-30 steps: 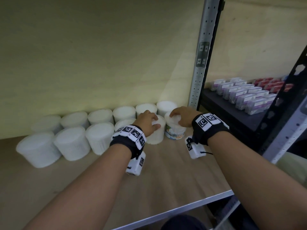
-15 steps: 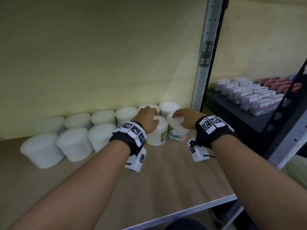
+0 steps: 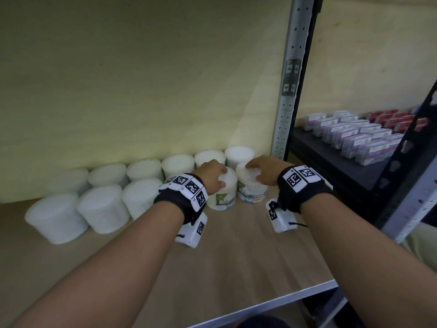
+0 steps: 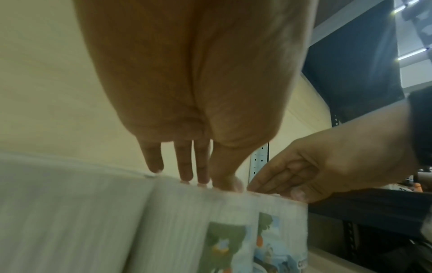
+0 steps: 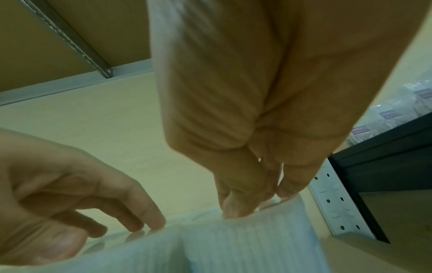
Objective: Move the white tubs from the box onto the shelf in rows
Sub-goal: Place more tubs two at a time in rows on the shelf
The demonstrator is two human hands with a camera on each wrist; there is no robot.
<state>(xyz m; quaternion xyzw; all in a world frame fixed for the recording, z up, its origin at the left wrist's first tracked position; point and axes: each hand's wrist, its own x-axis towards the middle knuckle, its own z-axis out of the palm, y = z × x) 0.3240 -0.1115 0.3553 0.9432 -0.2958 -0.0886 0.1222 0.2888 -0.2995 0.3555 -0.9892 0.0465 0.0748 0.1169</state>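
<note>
Two tubs go into the front row of the shelf (image 3: 212,268).

My left hand (image 3: 214,176) holds one white tub (image 3: 224,195) from above, fingertips curled over its lid; my right hand (image 3: 262,171) holds the neighbouring tub (image 3: 251,190) likewise. Both stand touching, at the row's right end. I should nudge them square against the back row (image 3: 146,168), labels facing out, then lift straight off.

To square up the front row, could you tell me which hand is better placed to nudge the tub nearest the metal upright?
Right, probably: the right hand grips that end tub from above, while the left hand grips the neighbouring tub.
</note>
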